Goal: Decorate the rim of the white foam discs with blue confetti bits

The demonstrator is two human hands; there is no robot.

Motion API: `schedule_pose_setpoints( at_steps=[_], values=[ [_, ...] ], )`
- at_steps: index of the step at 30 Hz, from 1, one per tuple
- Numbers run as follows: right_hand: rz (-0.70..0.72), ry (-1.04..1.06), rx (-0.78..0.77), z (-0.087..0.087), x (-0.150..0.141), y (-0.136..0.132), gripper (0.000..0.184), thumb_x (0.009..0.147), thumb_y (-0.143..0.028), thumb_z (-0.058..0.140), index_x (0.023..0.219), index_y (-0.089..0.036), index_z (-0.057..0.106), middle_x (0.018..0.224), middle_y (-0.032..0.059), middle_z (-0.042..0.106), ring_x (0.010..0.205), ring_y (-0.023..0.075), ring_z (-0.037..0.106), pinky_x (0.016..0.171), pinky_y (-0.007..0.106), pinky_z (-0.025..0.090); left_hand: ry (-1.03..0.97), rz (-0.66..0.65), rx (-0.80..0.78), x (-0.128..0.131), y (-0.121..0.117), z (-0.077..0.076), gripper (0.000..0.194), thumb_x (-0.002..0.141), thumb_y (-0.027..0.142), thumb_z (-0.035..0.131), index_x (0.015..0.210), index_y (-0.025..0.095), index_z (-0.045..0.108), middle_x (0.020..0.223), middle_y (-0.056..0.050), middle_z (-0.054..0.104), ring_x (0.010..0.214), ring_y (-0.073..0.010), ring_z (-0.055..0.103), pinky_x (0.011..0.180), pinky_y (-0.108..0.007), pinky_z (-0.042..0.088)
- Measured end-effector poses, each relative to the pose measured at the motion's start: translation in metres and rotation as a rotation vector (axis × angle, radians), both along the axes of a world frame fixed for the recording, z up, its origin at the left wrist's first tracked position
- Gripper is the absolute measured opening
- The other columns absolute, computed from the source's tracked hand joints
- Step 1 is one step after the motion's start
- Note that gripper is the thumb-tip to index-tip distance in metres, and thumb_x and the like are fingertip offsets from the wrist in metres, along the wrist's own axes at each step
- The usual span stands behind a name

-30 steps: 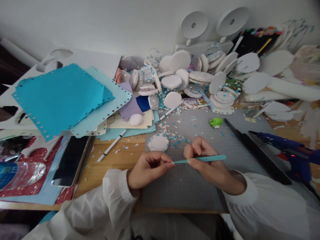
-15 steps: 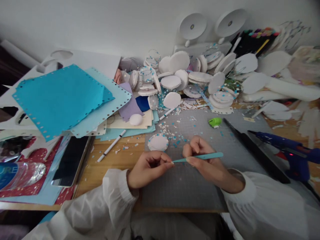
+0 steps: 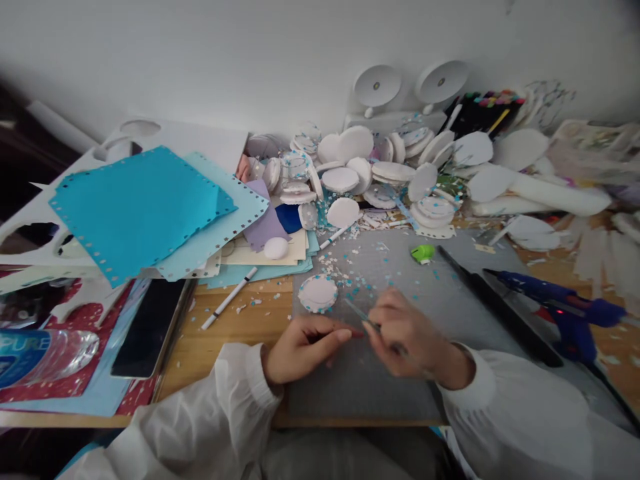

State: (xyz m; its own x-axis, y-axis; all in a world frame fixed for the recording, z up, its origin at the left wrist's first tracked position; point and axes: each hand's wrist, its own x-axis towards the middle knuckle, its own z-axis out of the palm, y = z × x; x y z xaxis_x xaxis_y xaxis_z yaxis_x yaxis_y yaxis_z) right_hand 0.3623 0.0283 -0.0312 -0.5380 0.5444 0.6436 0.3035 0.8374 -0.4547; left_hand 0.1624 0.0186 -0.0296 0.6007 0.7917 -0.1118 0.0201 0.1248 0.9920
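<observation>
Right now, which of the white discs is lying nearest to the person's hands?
The blue-edged disc lying alone on the grey mat, just beyond the left hand; the other discs sit farther back, mostly heaped together.

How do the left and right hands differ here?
The right hand grips a thin teal tool; no tool shows in the left hand. The right hand is mostly curled, while the left hand stretches its index finger outward. Both emerge from white sleeves.

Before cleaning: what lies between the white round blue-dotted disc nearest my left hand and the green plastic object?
Head view: tiny blue and white bits on the grey mat.
</observation>
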Motion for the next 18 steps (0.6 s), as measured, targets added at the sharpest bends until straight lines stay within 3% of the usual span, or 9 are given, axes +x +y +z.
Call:
schedule_pose_setpoints(
  at_steps=[2,4,9,14,16,18],
  values=[
    [0.041,-0.228,0.267,0.003,-0.004,-0.004,0.02,0.082,-0.004,0.046,0.073,-0.021,0.041,0.065,-0.0019,0.05,0.064,0.0148,0.039,0.063,0.032,0.034,0.007,0.001,0.04,0.0,0.0,0.0,0.054,0.089,0.05,0.048,0.051,0.012,0.056,0.046,0.001,0.045,0.047,-0.0075,0.041,0.05,-0.021,0.035],
    [0.067,-0.307,0.428,0.007,-0.009,-0.009,0.017,0.082,-0.007,0.044,0.074,-0.021,0.046,0.066,-0.0013,0.053,0.062,0.0152,0.04,0.062,0.032,0.034,0.023,0.012,0.065,0.0,0.001,0.0,0.057,0.089,0.05,0.048,0.045,0.014,0.048,0.045,0.001,0.045,0.047,-0.0074,0.041,0.051,-0.021,0.034],
    [0.029,-0.331,0.555,0.016,-0.021,-0.015,0.017,0.082,-0.008,0.043,0.074,-0.022,0.049,0.066,-0.001,0.056,0.059,0.0149,0.044,0.059,0.032,0.034,0.017,0.072,0.034,-0.001,0.0,0.0,0.053,0.086,0.047,0.054,0.044,0.014,0.046,0.043,0.003,0.043,0.045,-0.0063,0.037,0.048,-0.021,0.031],
    [-0.006,-0.342,0.503,0.008,-0.026,-0.018,0.013,0.084,-0.008,0.046,0.079,-0.02,0.05,0.072,-0.0005,0.059,0.067,0.015,0.049,0.063,0.032,0.04,0.023,0.151,-0.043,-0.003,-0.002,-0.002,0.055,0.084,0.049,0.057,0.042,0.015,0.042,0.039,0.004,0.04,0.041,-0.0052,0.033,0.046,-0.021,0.027],
    [-0.032,-0.309,0.365,0.008,-0.025,-0.025,0.015,0.083,-0.005,0.045,0.084,-0.019,0.05,0.079,0.0018,0.061,0.075,0.016,0.052,0.069,0.033,0.043,0.006,0.172,-0.072,-0.004,-0.001,-0.004,0.052,0.084,0.049,0.055,0.046,0.014,0.048,0.038,0.005,0.039,0.039,-0.0047,0.031,0.045,-0.021,0.026],
    [-0.067,-0.105,0.123,0.016,-0.027,-0.037,0.02,0.082,-0.003,0.043,0.09,-0.021,0.047,0.089,0.0051,0.06,0.085,0.0183,0.054,0.075,0.036,0.045,-0.01,0.186,-0.101,-0.005,0.0,-0.006,0.046,0.085,0.049,0.054,0.057,0.012,0.059,0.037,0.006,0.039,0.036,-0.0043,0.028,0.044,-0.021,0.024]
  ],
)
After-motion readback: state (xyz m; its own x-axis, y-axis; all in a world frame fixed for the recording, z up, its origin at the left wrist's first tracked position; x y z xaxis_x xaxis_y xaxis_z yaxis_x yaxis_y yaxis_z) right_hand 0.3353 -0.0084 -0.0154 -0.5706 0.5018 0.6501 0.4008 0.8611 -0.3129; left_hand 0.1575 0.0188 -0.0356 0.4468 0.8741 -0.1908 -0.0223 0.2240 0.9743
